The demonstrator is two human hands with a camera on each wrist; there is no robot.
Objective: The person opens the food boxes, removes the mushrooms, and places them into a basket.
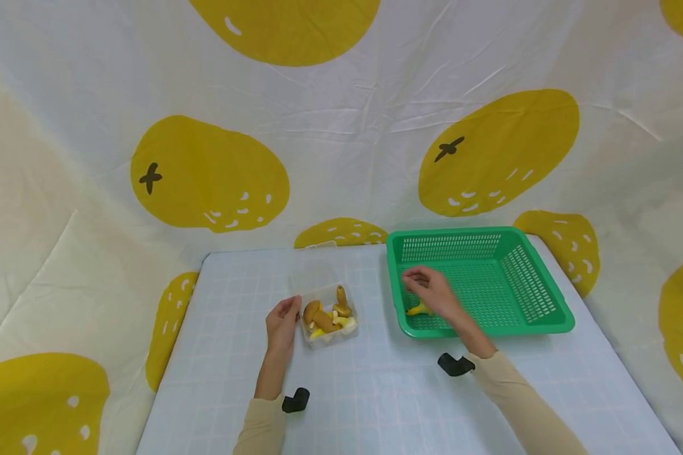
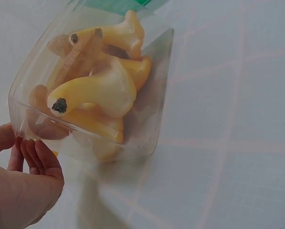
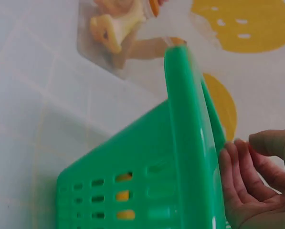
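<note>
While left hand (image 1: 283, 323) pinches clear container (image 1: 331, 339) | right hand (image 1: 431, 289) loosely curled over basket (image 1: 489, 287)

Wht backdrop (image 1: 353, 139) w/ yel prints (image 1: 210, 174) behind checked tbl (image 1: 375, 392).

Basket (image 1: 529, 329) — glossy plastic, box (image 1: 334, 338) — smooth plastic, creased cloth backdrop (image 1: 353, 145)

Plain beige sleeves (image 1: 260, 426) end behind the bare hands (image 1: 282, 323); a small, black, bent fitting (image 1: 296, 400) projects inward beside each cuff (image 1: 269, 406).
</note>
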